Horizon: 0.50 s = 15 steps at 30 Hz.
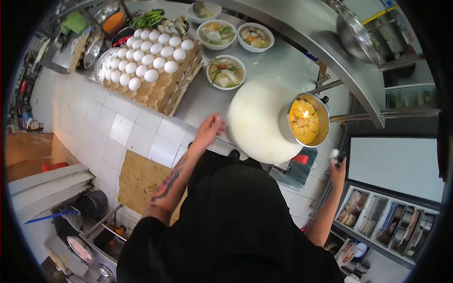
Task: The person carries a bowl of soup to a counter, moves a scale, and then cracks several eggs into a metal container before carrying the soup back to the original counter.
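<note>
My left hand (210,129) is beside the left edge of the round white board (255,122), fingers apart and slightly curled, with nothing in them. At the far right, my right hand (338,166) has its fingers around the lower part of something small, with a white egg-like object (334,153) at the fingertips. A metal pot (284,123) with many yellow egg yolks (304,123) stands on the right of the board. White eggs (151,75) sit in stacked cardboard trays (177,94) at the upper left.
Bowls of food (226,72) stand behind the board on the steel counter (273,70). Overhead, a steel shelf (306,23) crosses the upper right. Food containers (373,214) sit in a unit at lower right. A cardboard sheet (139,181) lies on the tiled floor.
</note>
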Tool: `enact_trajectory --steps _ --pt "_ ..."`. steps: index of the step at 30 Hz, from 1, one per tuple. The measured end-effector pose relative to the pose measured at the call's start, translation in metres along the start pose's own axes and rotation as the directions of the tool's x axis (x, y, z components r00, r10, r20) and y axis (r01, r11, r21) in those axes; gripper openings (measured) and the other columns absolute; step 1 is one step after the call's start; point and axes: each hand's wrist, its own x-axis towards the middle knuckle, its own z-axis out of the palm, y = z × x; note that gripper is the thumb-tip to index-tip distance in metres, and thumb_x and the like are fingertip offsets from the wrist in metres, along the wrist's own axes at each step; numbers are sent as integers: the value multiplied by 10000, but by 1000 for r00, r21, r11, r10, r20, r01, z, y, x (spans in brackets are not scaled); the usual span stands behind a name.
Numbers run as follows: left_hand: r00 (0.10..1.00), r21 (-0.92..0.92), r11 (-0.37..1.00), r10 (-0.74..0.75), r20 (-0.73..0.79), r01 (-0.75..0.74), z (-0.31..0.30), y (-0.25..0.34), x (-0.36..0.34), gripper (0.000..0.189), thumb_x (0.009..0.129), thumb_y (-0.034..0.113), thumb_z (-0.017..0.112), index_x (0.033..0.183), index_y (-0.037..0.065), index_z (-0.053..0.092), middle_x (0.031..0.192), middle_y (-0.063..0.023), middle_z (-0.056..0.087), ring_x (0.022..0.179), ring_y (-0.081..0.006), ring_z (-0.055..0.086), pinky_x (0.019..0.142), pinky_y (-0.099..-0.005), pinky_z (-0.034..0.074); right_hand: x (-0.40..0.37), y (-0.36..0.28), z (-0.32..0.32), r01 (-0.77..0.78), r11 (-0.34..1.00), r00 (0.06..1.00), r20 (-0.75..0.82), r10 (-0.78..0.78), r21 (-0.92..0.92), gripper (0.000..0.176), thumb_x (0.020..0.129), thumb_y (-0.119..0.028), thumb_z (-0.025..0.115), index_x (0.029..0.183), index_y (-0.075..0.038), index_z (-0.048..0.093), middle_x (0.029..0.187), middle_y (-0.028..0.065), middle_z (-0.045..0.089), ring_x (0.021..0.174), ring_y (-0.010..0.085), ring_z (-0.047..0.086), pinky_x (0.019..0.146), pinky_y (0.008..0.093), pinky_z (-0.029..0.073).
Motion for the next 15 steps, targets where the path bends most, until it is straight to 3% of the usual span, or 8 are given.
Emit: enact_trajectory --steps 1,3,6,8,9,11,13,15 --pt "999 15 1000 -4 -42 4 -11 -5 15 548 1060 361 493 1503 56 391 1188 -97 635 994 -176 637 848 -321 515 -14 8 -6 -138 990 990 3 137 6 887 889 -413 738 1527 41 319 1456 296 479 1360 319 484 1097 375 393" --pt "997 -6 1000 -31 -71 30 -29 -9 48 632 1012 376 576 1514 54 369 1273 -117 600 1087 -202 610 893 -346 504 -42 22 -13 -164 980 974 -176 142 -116 789 910 -405 722 1484 37 410 1456 250 502 1325 329 521 1088 395 404" --pt "987 40 999 10 -162 -4 -40 -16 88 725 969 416 632 1512 25 353 1306 -136 581 1153 -225 579 947 -364 483 -71 29 -26 -252 968 961 -117 250 -9 703 939 -392 692 1461 18 460 1427 196 550 1248 299 586 1043 396 442" --pt "986 -20 999 -31 -166 28 -39 -16 104 754 953 421 652 1508 9 351 1298 -144 584 1169 -233 572 963 -365 476 -104 -82 -40 -408 904 907 174 384 130 623 990 -368 628 1463 1 462 1387 153 593 1186 251 625 986 368 475" --pt "984 -55 997 -57 -168 48 -37 -17 110 784 937 427 672 1504 -6 348 1289 -152 587 1184 -242 565 979 -366 468 -114 -122 -48 -406 907 907 168 386 108 623 990 -368 628 1463 1 462 1387 153 593 1186 251 625 986 368 475" --pt "989 -103 994 -51 -136 37 -32 -24 122 785 930 414 685 1498 -13 352 1273 -154 594 1178 -239 568 983 -360 465 -133 -181 -62 -335 934 832 504 232 124 534 1037 -374 546 1494 -111 462 1363 114 619 1171 191 633 933 351 490" --pt "994 -144 989 -29 -106 13 -25 -23 126 787 923 402 698 1491 -21 355 1256 -157 601 1172 -237 572 988 -354 463 -143 -201 -67 -370 910 784 588 199 186 497 1064 -343 493 1498 -106 448 1356 125 619 1145 211 653 914 368 512" --pt "996 -150 988 -44 -81 31 -20 -14 129 737 910 377 721 1443 -21 403 1216 -156 619 1140 -234 588 978 -354 470 -150 -193 -61 -575 698 713 680 172 427 510 1051 -373 508 1483 -107 458 1289 129 661 1115 234 671 867 403 544"
